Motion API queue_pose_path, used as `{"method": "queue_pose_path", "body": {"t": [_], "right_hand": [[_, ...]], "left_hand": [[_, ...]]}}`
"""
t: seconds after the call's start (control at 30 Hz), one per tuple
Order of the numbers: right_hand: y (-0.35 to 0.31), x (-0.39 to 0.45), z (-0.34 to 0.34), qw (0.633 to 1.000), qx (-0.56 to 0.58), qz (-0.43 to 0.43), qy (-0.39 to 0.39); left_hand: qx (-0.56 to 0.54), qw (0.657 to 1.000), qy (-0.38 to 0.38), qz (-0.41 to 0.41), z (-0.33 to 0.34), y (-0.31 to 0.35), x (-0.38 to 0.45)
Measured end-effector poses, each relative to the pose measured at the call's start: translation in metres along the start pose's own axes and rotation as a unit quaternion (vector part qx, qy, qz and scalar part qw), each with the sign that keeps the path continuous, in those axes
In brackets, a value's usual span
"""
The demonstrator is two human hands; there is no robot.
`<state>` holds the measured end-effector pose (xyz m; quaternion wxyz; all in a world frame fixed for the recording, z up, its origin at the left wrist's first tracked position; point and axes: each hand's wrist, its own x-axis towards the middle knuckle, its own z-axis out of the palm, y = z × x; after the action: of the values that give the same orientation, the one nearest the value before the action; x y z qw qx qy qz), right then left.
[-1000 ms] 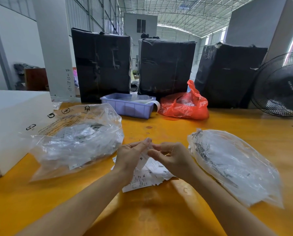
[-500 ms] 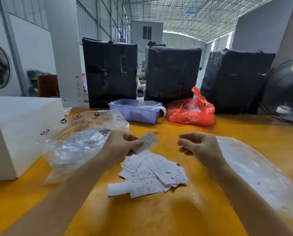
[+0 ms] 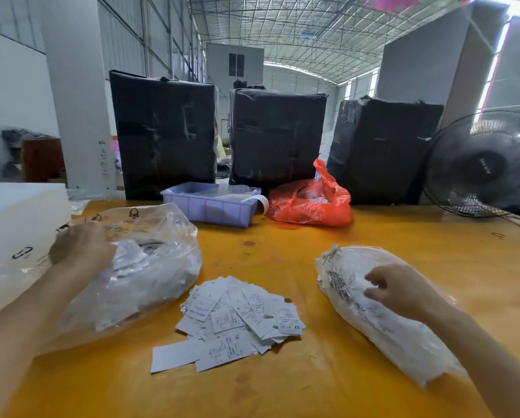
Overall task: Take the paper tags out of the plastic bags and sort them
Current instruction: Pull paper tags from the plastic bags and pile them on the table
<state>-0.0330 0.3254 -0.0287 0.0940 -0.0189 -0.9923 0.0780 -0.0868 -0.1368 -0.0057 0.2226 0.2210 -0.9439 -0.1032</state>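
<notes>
At nine o'clock a white box (image 3: 8, 236) sits on the yellow bench (image 3: 283, 387). Just beside it, the left hand (image 3: 80, 251) rests on top of the left plastic bag (image 3: 150, 267), a crumpled clear bag full of small packets; its fingers curl down into the plastic at the bag's upper left, but whether they pinch anything cannot be told. The bag spreads out from the hand toward three and five o'clock. At six o'clock, between the two forearms and apart from both hands, lies a loose pile of paper tags (image 3: 237, 318), white printed slips overlapping one another flat on the bench. At three o'clock the right hand (image 3: 400, 292) lies on the right plastic bag (image 3: 373, 321), fingers loosely bent toward nine o'clock and touching its upper surface, gripping nothing that shows; the bag stretches under the hand from ten o'clock down to four. At twelve o'clock stand a lilac bin (image 3: 210, 206), a red bag (image 3: 313, 203) just beside it, three black-wrapped bundles (image 3: 278, 134) behind, and a fan (image 3: 488, 167) at two o'clock.
</notes>
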Motion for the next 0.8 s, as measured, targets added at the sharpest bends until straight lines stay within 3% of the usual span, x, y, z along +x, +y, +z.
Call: {"method": "queue_pose_path", "body": {"t": [0.1,0.2,0.4,0.57,0.7,0.8], "right_hand": [[0.002,0.001,0.013,0.999,0.005,0.005,-0.039],[0.001,0.003,0.021,1.0,0.017,0.002,-0.001],[0.003,0.001,0.014,0.988,0.119,0.012,0.099],[0.004,-0.003,0.004,0.978,0.176,0.01,0.114],[0.002,-0.005,-0.001,0.969,0.209,-0.003,0.133],[-0.009,-0.009,-0.004,0.926,0.335,-0.021,0.171]], "left_hand": [[0.045,0.988,0.143,0.043,-0.004,0.021,-0.014],[-0.055,0.943,0.253,0.21,-0.003,0.047,-0.044],[-0.235,0.884,0.134,0.382,0.016,0.09,-0.107],[-0.293,0.868,0.055,0.396,0.042,0.096,-0.146],[-0.315,0.864,0.052,0.391,0.045,0.096,-0.154],[-0.341,0.857,0.051,0.383,0.043,0.097,-0.159]]}}
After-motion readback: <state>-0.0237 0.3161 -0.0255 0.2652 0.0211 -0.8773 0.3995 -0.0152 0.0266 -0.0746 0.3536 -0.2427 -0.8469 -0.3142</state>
